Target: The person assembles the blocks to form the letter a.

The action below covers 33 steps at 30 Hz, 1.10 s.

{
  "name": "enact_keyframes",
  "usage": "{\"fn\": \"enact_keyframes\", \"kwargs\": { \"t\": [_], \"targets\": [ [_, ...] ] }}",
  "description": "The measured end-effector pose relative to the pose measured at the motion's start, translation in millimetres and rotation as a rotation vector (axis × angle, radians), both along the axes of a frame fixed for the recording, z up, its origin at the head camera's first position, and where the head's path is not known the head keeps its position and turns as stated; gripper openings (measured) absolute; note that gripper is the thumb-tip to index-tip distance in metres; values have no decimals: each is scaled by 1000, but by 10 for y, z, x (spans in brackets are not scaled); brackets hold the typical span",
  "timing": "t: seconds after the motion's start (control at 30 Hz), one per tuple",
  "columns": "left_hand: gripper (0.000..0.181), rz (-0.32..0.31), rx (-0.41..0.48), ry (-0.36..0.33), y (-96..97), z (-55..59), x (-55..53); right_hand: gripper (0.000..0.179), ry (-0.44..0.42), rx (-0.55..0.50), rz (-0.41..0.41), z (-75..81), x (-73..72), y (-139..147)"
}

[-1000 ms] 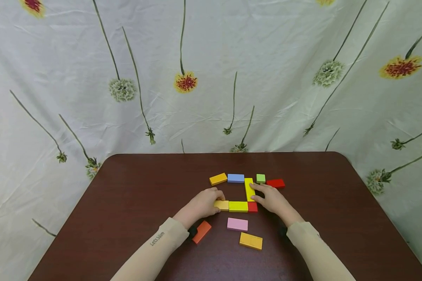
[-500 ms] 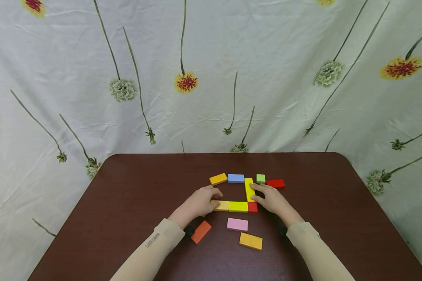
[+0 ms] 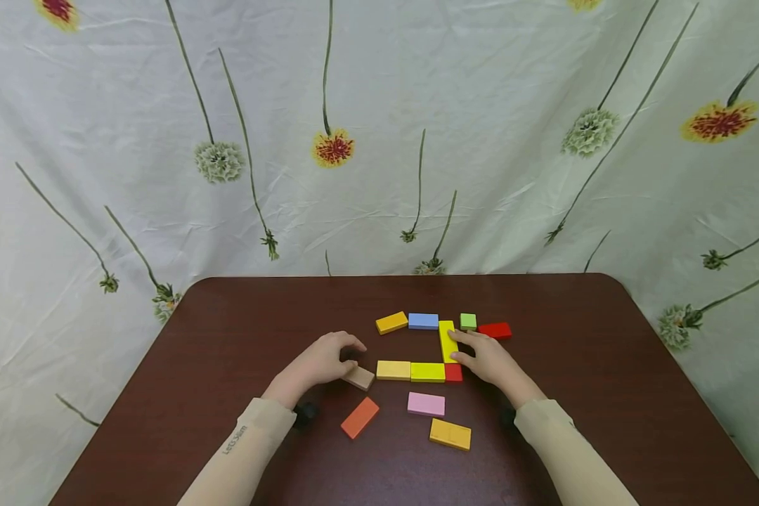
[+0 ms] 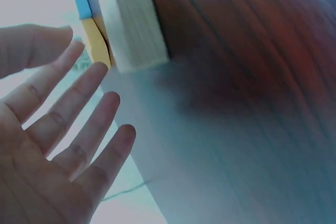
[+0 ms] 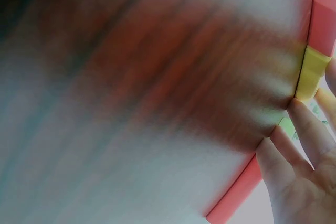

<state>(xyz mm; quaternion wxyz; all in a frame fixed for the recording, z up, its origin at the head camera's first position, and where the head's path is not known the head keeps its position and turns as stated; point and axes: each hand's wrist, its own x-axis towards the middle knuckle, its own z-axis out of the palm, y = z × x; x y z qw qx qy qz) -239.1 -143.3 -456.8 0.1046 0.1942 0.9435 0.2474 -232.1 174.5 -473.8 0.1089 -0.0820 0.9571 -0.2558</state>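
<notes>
Beside a plain wooden block (image 3: 359, 377), my left hand (image 3: 320, 362) hovers with its fingers spread; the thumb overlaps the block's upper edge in the head view. The left wrist view shows the left fingers extended, apart from the pale block. My right hand (image 3: 482, 357) rests at the right side of an upright-lying yellow block (image 3: 447, 337), with thumb and fingertips touching it. Below that block runs a row: a light yellow block (image 3: 393, 370), a bright yellow block (image 3: 427, 372) and a short red block (image 3: 453, 372).
Behind lie an orange-yellow block (image 3: 392, 322), a blue block (image 3: 423, 321), a small green block (image 3: 468, 321) and a red block (image 3: 495, 330). Nearer are an orange block (image 3: 360, 417), a pink block (image 3: 426, 403) and an amber block (image 3: 450, 434). All lie on the brown table (image 3: 259, 302).
My left hand has moved left, away from the light yellow block, to the wooden block, which was hidden before. The right hand has stayed at the yellow block.
</notes>
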Motion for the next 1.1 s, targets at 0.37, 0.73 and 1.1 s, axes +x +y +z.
{"fn": "enact_keyframes", "kwargs": {
  "t": [0.37,0.73,1.1],
  "targets": [
    [26,-69,-1,2,-114,-79,77,56,-20,3,-20,9,-3,-6],
    [22,-59,-18,15,-86,-106,122,55,-15,5,-16,-6,-5,-6],
    [15,-76,8,25,-26,-96,213,57,-28,12,-34,-6,-13,-9]
  ]
}}
